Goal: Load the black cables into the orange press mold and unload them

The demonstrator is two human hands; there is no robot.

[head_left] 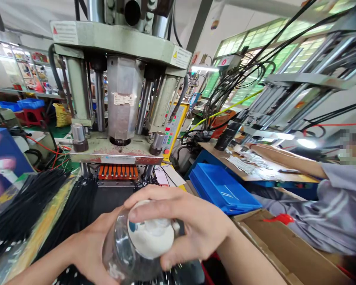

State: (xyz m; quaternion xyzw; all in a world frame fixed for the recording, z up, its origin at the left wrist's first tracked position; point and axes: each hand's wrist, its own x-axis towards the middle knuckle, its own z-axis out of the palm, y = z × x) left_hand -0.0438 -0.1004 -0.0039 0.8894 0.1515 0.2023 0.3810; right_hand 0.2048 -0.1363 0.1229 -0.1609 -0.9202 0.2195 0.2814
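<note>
Close to the camera, a clear see-through jar (pixel 122 247) is tilted, its white round lid (pixel 151 240) turned up toward me. My left hand (pixel 91 241) wraps around the jar's body from the left. Over the lid lies my right hand (pixel 192 221), thumb and fingers closed on its rim. Behind my hands stands a press machine (pixel 123 152) with an orange fixture (pixel 118 172) in its lower opening. What the jar contains cannot be made out clearly.
Bundles of black cables (pixel 26 202) lie to the left. On the right are blue bins (pixel 222 190) and an open cardboard box (pixel 273 241). A co-worker (pixel 329 202) sits at a second machine on the right. A black bottle (pixel 228 134) stands on that table.
</note>
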